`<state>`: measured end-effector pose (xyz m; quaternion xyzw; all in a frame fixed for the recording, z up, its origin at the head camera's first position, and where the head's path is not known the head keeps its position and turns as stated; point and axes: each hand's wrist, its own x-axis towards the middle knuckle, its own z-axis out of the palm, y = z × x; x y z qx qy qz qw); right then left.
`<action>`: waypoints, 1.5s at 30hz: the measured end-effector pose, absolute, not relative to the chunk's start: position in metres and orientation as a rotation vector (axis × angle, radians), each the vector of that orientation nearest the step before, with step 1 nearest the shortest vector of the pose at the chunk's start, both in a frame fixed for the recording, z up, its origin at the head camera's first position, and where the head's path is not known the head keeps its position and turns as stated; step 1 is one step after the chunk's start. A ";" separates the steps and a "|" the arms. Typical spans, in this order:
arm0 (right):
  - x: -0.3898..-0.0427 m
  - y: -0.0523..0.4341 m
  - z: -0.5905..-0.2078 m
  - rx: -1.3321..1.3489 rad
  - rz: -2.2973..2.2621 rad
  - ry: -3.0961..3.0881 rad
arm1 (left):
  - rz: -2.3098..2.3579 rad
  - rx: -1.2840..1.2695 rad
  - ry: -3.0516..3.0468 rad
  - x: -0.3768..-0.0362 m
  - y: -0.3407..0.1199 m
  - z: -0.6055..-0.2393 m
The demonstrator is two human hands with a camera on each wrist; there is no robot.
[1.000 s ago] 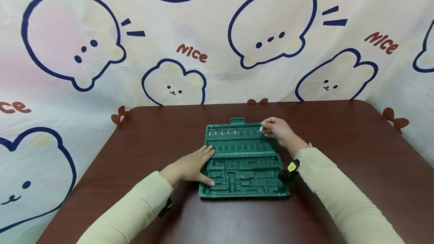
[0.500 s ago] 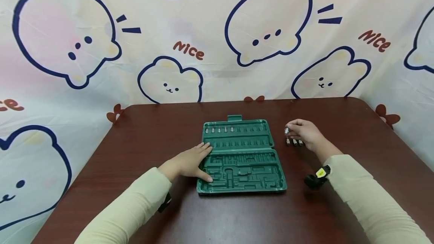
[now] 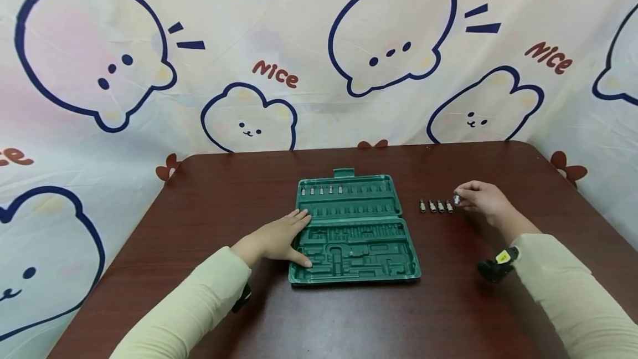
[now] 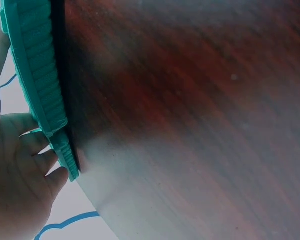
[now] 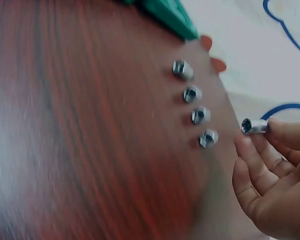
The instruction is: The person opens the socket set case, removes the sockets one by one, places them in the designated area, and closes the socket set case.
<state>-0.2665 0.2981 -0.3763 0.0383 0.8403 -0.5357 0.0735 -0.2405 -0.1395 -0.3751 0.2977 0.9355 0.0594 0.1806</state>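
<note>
Head view shows a dark reddish-brown wooden table [image 3: 349, 314] with rounded corners, filling the lower half of the frame. Behind it, across the whole upper half, hangs a pale fabric backdrop [image 3: 319, 43] printed with navy outlines of cartoon bears and the red word "Nice".

At the centre of the frame an open green plastic tool case [image 3: 354, 229] lies flat on the table. Its far half holds a few small metal bits in the upper left slots, and its near half shows moulded recesses.

The left hand [image 3: 276, 240] rests on the left edge of the case, with fingers straight and spread, the thumb along the near half. In the left wrist view the green ribbed edge of the case runs down the left side of the frame and the fingers [image 4: 20, 175] lie against it.

To the right of the case, four small silver metal sockets [image 3: 436, 206] stand in a short row on the table, close to each other but apart from the case. Just beside the right end of this row, the right hand [image 3: 483, 201] pinches a fifth small silver metal socket [image 3: 456, 200] between curled fingertips. In the right wrist view this socket [image 5: 255, 126] is at the right of the frame, held slightly above the wood, with its open end turned toward the row.
</note>
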 end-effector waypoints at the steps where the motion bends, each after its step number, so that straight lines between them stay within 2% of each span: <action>1: -0.266 0.300 -0.378 0.109 -1.586 2.537 | 0.172 0.837 2.639 -0.240 -0.139 -0.375; 28: -0.284 0.301 -0.394 0.065 -1.055 2.824 | 0.151 0.824 2.629 -0.244 -0.137 -0.372; 45: -0.276 0.296 -0.390 0.108 -1.125 2.829 | 0.148 0.856 2.665 -0.238 -0.139 -0.376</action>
